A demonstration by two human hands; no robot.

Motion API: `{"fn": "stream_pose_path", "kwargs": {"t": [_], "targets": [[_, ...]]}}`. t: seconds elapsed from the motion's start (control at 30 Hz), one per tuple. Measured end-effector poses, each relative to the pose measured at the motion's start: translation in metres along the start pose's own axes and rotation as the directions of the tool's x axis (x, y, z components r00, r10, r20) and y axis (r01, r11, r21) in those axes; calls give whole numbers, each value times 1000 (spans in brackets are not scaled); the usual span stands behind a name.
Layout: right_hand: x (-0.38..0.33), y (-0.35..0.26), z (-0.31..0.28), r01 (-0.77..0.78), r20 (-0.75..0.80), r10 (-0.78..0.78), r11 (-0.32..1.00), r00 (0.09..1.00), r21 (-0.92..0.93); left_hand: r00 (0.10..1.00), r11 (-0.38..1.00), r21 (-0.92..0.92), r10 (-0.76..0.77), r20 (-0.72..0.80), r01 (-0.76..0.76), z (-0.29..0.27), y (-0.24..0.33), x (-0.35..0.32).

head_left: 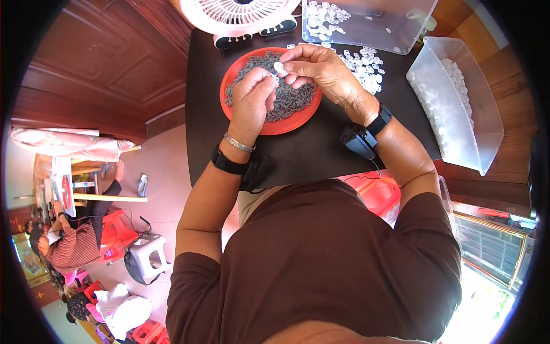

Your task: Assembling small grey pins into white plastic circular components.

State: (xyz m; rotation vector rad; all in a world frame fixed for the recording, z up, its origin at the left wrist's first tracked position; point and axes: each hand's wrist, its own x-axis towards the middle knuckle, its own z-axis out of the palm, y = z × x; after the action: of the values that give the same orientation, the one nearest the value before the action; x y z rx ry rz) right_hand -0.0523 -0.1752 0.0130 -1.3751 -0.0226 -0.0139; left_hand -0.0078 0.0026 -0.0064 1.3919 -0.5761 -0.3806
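Both hands meet over a red round plate [281, 129] heaped with small dark grey screw-like pieces [286, 106]. My right hand [321, 67] pinches a small white plastic piece [279, 67] with a rounded end between thumb and fingertips. Close beside it, my left hand [252, 102] is closed in a pinch, its thumb against the forefinger; what sits at those fingertips is too small to make out. Many similar white pieces [366, 69] lie loose on the black table [309, 155], right of the plate.
Behind the plate stands a white fan [246, 14]. A clear bin [378, 40] lies with its opening toward the spilled white pieces. Another translucent bin [458, 129], partly filled with white pieces, is at the right edge. Another person [74, 243] works at the far left.
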Motion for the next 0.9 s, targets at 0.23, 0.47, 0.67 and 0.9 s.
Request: {"fn": "stream_pose_path", "kwargs": {"t": [0.23,0.47,0.67,0.9], "targets": [[-1,1,0,-9,-6,9,1000,1000,-3,1000,1000,7,1,0,-1,1,1,-1],[-1,5,0,70,134,-32,952,990,-296,1000,1000,-25,14,9,-14,0,3,-2],[0,9,5,54,22,-53,996,998,-74,986,980,-164,-94,135,116,1,5,-2],[-1,17,12,96,-37,-97,995,995,-26,994,953,-293,-54,98,81,-4,-1,3]]}}
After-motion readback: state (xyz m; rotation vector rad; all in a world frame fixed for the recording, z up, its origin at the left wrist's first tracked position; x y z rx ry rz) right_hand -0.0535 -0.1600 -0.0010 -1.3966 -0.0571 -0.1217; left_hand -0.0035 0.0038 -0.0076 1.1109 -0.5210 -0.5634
